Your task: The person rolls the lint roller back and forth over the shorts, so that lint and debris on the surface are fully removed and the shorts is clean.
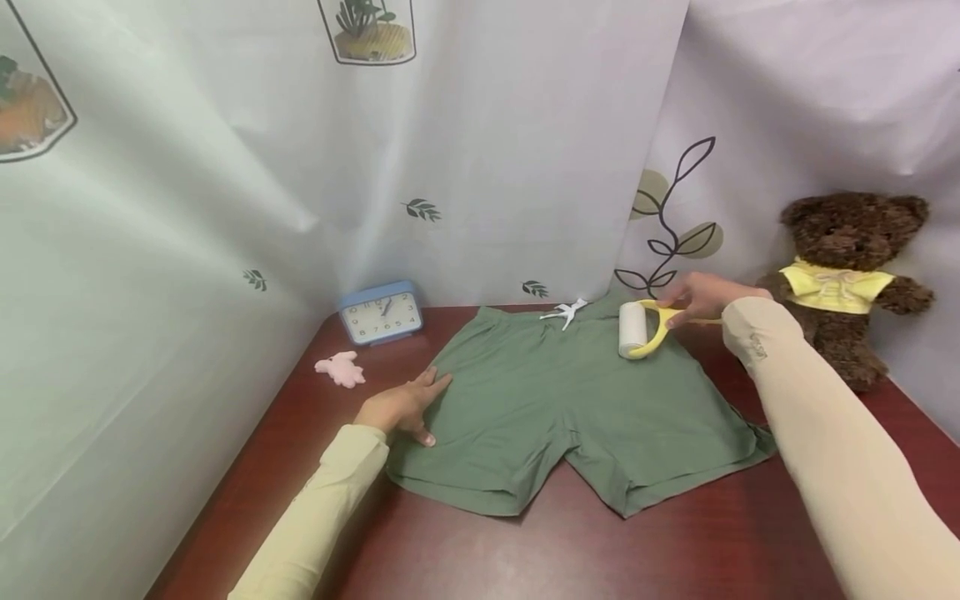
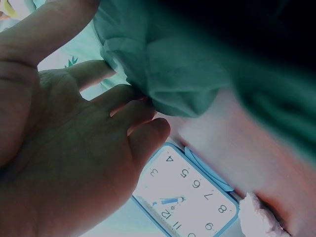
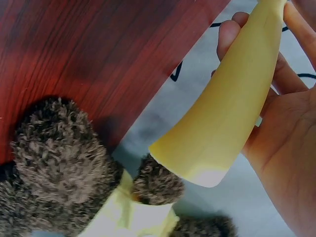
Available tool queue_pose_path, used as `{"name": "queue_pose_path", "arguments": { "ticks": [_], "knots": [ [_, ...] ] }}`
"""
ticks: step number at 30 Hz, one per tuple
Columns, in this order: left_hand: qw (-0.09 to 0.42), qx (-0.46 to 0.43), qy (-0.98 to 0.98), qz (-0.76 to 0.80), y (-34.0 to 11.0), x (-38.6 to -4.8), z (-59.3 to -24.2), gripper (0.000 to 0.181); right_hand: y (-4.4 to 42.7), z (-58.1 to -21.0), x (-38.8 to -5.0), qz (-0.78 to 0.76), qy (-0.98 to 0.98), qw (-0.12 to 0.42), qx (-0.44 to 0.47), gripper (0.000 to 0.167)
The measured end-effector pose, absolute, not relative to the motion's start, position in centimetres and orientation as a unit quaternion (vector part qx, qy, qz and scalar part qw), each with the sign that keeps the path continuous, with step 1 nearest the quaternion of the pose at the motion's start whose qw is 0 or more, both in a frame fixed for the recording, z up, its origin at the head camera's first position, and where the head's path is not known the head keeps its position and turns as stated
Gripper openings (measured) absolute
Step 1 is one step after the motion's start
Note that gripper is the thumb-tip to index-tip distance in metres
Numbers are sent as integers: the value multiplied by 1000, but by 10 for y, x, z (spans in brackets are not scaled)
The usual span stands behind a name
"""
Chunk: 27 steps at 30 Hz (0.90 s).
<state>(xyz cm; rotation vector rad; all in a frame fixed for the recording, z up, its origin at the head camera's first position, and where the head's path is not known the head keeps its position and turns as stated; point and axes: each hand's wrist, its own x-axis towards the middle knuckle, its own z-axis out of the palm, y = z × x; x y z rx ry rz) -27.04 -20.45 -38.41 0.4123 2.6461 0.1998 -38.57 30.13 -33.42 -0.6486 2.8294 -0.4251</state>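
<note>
Table (image 1: 600, 554): dark reddish-brown, glossy, streaked grain visible from the right wrist. Pale, creased sheeting (image 1: 510, 158) rises behind and along both sides, printed with small leaf sprigs (image 1: 423, 210), one tall leafy stem (image 1: 675, 237) and outlined plant jars (image 1: 375, 42). Light diffuse; soft sheen on table, bright patches along sheeting folds.
</note>
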Motion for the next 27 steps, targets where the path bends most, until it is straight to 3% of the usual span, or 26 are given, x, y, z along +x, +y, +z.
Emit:
{"name": "queue_pose_path", "arguments": {
  "ticks": [10, 19, 27],
  "knots": [
    [216, 154, 961, 79, -207, -272, -384, 111, 330, -339, -378, -126, 967, 95, -200, 55],
    [223, 153, 959, 84, -205, -271, -384, 112, 354, -341, -367, -122, 976, 131, -127, 74],
    [199, 156, 962, 104, -209, -267, -385, 110, 362, -334, -350, -118, 979, 126, -109, 69]
  ]
}}
